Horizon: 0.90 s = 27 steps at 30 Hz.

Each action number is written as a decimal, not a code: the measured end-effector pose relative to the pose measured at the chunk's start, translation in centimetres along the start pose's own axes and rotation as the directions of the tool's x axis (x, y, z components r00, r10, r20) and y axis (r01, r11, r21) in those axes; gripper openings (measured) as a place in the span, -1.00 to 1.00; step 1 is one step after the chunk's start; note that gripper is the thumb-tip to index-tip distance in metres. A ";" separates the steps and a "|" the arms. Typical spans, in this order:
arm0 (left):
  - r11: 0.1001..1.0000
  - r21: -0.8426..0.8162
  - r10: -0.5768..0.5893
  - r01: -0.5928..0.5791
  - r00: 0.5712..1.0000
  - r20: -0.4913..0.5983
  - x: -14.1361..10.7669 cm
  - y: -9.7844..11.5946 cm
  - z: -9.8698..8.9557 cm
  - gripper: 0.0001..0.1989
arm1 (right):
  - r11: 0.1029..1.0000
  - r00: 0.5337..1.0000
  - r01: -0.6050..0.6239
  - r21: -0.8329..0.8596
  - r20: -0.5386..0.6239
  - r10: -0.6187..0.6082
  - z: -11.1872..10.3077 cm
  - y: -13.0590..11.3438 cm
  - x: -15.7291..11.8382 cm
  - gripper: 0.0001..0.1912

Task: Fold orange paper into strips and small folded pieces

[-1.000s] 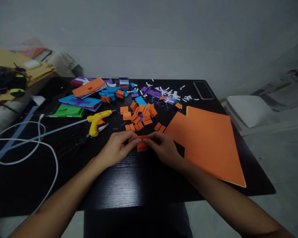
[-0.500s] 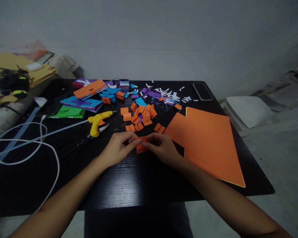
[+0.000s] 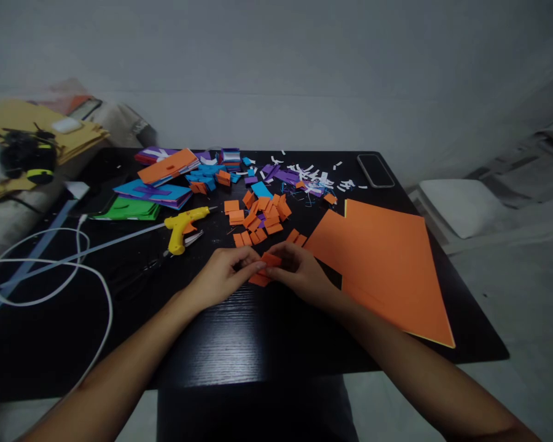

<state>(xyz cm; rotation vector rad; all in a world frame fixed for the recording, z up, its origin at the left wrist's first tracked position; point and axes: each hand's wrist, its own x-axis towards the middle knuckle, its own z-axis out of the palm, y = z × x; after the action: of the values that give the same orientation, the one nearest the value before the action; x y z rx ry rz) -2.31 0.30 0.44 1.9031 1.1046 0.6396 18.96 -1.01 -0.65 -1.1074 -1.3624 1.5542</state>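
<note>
At a black wood-grained tabletop (image 3: 239,356), a small folded orange paper piece (image 3: 259,280) is pinched between both hands (image 3: 216,279); presumably light and easily creased, it is best gripped by its edges.

At the middle of the table (image 3: 230,359), between its near edge and the clutter, the left hand (image 3: 219,276) and right hand (image 3: 306,276) are holding a paper piece (image 3: 271,260) between them. Just behind them a pile of paper pieces (image 3: 271,216) is lying, and farther back, near the far edge, paper scraps (image 3: 311,179) are spreading to the right. A phone (image 3: 375,170) is resting by the far right corner; in front of it, along the right edge, paper sheets (image 3: 391,270) are lying. Left of the pile a glue gun (image 3: 177,229) is sitting, with a tool (image 3: 194,237) poking out beneath. Behind it, toward the far left corner, paper stacks (image 3: 159,195) are overlapping. A cable (image 3: 110,310) is looping across the left side.
</note>
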 end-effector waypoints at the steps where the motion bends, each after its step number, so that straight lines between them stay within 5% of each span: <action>1: 1.000 0.014 0.002 -0.003 0.999 0.032 0.0 0.0 -0.1 -0.69 | 0.999 1.000 0.007 -0.044 0.021 -0.006 -0.1 -0.1 0.0 -0.75; 4: 0.996 0.070 0.043 -0.046 0.998 0.042 -0.1 0.1 -0.6 -0.67 | 0.987 0.999 0.013 -0.158 0.048 -0.005 -0.4 -0.4 0.0 -0.85; 7: 0.977 0.206 0.088 -0.048 0.977 -0.193 -0.1 0.1 -1.6 -0.65 | 0.987 1.000 0.011 -0.160 0.000 -0.011 -0.7 0.0 0.2 -0.80; 10: 0.902 0.405 0.090 0.149 0.853 -0.514 0.1 -0.1 -3.4 -0.69 | 0.992 0.998 -0.022 -0.126 -0.060 0.014 -1.0 0.6 0.2 -0.64; 14: 0.726 0.456 -0.017 0.515 0.677 -0.736 -0.1 -1.5 -6.3 -0.72 | 0.975 0.999 -0.019 -0.222 -0.044 0.009 -1.1 0.8 0.0 -0.71; 18: 0.728 0.387 -0.086 0.566 0.635 -0.767 -0.8 -4.3 -8.5 -0.62 | 0.917 0.999 -0.001 -0.399 -0.048 -0.020 -1.2 0.3 -0.1 -0.84; 22: 0.786 0.334 -0.110 0.521 0.648 -0.754 -0.9 -5.9 -9.4 -0.54 | 0.891 0.995 -0.007 -0.453 -0.094 -0.039 -1.4 -0.1 0.0 -0.87; 27: 0.627 0.335 -0.344 0.703 0.636 -0.691 -0.5 -5.4 -9.6 -0.43 | 0.781 0.985 0.039 -0.623 -0.109 -0.136 -1.5 -0.3 -0.2 -0.91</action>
<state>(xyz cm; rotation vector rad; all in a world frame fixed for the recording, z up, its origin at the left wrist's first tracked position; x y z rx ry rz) -12.21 5.17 1.01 1.6839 2.4245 0.5444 20.40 -0.66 -0.37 -1.4853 -1.8543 0.9309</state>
